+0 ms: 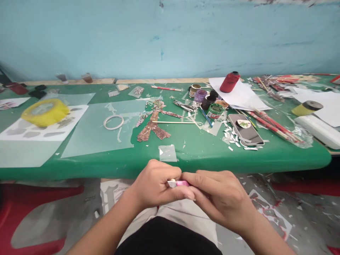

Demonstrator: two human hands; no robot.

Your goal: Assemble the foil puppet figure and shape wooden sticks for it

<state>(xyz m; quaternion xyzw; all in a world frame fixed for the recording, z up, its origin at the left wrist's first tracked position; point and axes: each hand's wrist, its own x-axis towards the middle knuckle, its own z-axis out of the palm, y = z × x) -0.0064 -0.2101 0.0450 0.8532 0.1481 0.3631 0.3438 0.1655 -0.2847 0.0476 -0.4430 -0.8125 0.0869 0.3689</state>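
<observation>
My left hand (156, 186) and my right hand (217, 198) meet in front of me, below the near edge of the green table (207, 156). Both are closed round a small pink object (182, 183) with a pale tip, pinched between the fingers of each hand. Most of it is hidden by my fingers and I cannot name it. On the table just beyond my hands lies a small clear plastic piece (168, 153), and farther back a flat brown puppet-like figure (154, 124) with a thin stick across it.
A yellow tape roll (45, 112) sits at left on clear sheets; a thin white ring (113, 122) lies mid-table. Small jars (204, 97), a phone (245, 129), a red thread spool (230, 82), red sticks (273, 125) and papers crowd the right. Red stool (32, 212) at lower left.
</observation>
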